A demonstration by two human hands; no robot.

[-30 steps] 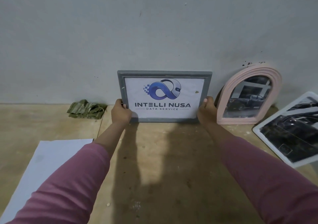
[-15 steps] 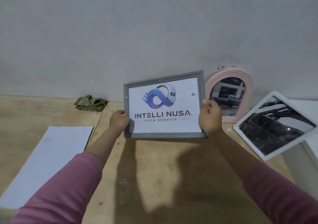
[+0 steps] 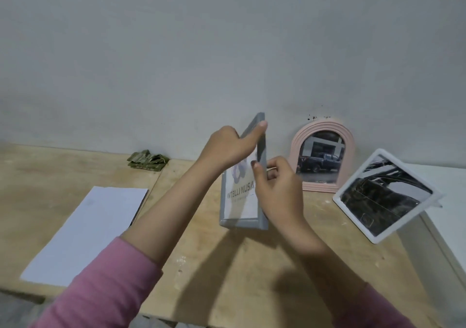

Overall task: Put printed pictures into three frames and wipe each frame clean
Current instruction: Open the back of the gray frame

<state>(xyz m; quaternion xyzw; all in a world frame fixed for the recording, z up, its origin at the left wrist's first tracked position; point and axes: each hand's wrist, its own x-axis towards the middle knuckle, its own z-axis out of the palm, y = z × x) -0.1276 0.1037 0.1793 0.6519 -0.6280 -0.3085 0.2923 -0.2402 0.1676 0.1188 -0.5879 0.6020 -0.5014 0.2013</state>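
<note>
Head view: I see the grey rectangular picture frame is off the wall now, lifted above the wooden worktop and swung nearly edge-on. Left hand fingers clamp its top edge, right hand pinches the side. Looks like I'm turning it to reach the back.

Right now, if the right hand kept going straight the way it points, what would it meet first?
Probably the pink arched frame leaning on the wall. The right hand, gripping the grey frame, points up and back toward it, though depth is unclear from one view.
</note>
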